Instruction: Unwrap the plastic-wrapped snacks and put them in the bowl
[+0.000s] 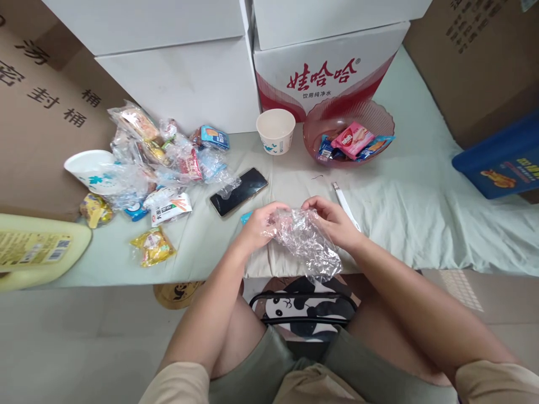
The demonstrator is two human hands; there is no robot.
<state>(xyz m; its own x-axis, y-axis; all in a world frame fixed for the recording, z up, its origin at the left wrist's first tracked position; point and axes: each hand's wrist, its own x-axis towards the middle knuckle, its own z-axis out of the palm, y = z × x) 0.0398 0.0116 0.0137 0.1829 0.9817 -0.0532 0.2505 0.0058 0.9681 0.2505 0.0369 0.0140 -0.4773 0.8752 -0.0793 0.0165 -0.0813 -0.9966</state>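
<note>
A crumpled clear plastic bag (314, 247) hangs between my two hands at the front edge of the cloth-covered table. My left hand (261, 227) is closed on the bag's left side, fingers curled inward. On the other side my right hand (332, 221) pinches its upper right edge. A small blue packet (246, 217) peeks out beside my left hand, mostly hidden. Just beyond my right hand lies a white utility knife (344, 203). Past my left hand rests a black phone (238, 191), with a bit of clear plastic over its edge.
A pink bowl (309, 126) of wrapped snacks and a paper cup (275, 126) stand before white boxes (181, 84). Bagged snacks (168, 151) and a tilted cup (84, 165) crowd the left. A yellow jug (46, 247) and blue container (501, 163) flank the table.
</note>
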